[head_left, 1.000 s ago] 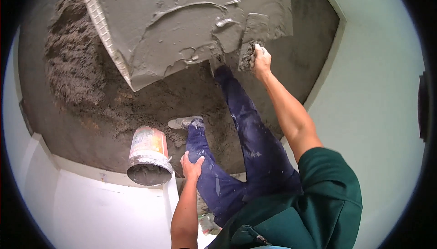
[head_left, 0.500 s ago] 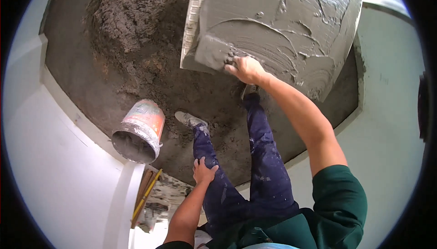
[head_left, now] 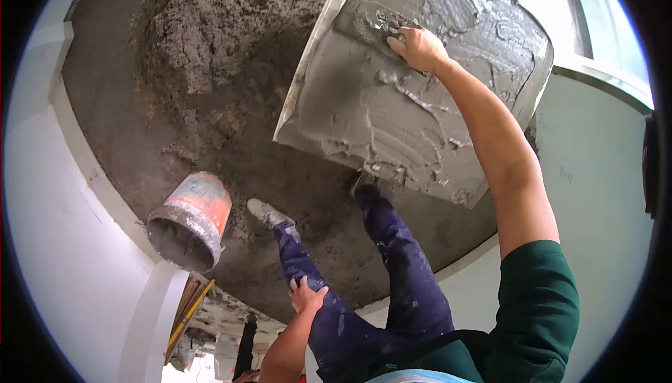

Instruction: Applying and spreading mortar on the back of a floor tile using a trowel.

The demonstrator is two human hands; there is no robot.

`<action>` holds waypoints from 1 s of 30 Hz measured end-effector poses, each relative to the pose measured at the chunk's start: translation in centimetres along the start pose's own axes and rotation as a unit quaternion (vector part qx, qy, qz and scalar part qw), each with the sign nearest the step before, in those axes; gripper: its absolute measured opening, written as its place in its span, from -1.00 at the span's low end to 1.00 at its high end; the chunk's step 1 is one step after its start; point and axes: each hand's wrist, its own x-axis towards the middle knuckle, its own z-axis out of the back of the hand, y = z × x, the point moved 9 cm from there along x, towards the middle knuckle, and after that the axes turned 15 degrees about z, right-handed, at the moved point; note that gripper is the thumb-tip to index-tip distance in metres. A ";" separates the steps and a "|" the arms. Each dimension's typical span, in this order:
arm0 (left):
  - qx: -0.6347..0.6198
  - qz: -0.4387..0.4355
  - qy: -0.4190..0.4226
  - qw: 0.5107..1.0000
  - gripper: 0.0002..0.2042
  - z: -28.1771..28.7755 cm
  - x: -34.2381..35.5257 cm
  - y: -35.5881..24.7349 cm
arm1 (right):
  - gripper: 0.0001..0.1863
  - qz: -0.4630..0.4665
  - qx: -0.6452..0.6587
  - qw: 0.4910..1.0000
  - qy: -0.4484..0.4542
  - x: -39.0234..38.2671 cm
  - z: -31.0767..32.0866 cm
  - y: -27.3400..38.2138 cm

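My right hand [head_left: 420, 48] is closed on the handle of a flat plastering trowel [head_left: 358, 22]. The handle itself is mostly hidden by my fingers. The trowel's blade lies against the wet grey mortar [head_left: 413, 138] spread over a large tile [head_left: 285, 118], near its far left edge. Ridges and lumps mark the coating on the right and near parts, while a smoother band runs along the left. My left hand [head_left: 306, 296] rests on my left leg [head_left: 299, 264] around the knee, fingers spread, holding nothing.
An orange and white bucket [head_left: 204, 204], crusted with mortar, leans on its side at left. Behind it rises a rough heap of mortar mix [head_left: 203, 33]. White walls [head_left: 84, 236] enclose the floor; a yellow bar [head_left: 190, 318] leans at lower left. A window [head_left: 619, 26] is at upper right.
My right hand has moved the trowel away from me, from the tile's near left corner toward its far left edge. The whole view has shifted. My left hand stays on my leg.
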 end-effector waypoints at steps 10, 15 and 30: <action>-0.178 -0.191 -0.095 0.961 -0.14 11.0 -11.3 -7.9 | -0.36 -0.196 0.271 0.927 -0.169 3.3 7.9 -13.6; -0.078 -0.298 -0.106 0.945 -0.15 11.9 -15.9 -16.8 | -0.28 -0.108 0.096 0.989 -0.028 4.0 6.0 -13.6; 0.112 -0.229 -0.024 0.967 -0.26 21.4 -11.5 -19.7 | -0.36 -0.218 0.403 0.882 -0.114 16.7 19.0 -16.4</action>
